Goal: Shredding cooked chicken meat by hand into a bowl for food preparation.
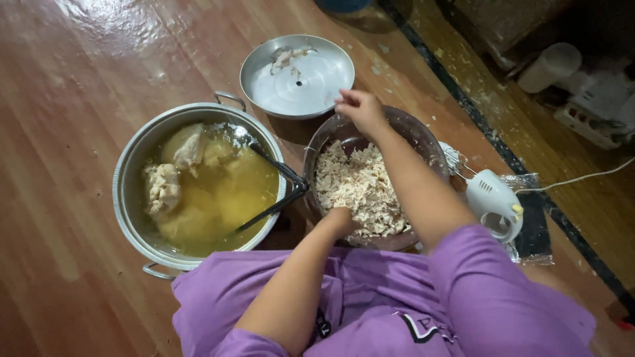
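The left hand (342, 220) sinks, fingers curled, into stringy, pale shredded chicken (357, 188) heaped in a round brown bowl (423, 135). The right hand (360, 109) hovers over the bowl's far rim, fingertips pinched on a small scrap, beside an upturned shiny metal lid (297, 76). A steel pot (129, 178) of yellow broth stands just left.

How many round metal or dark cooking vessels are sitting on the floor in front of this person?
3. A big steel pot of broth on the left, an upturned lid at the top centre, and a dark bowl of shredded meat beside the pot. Others may lie out of view.
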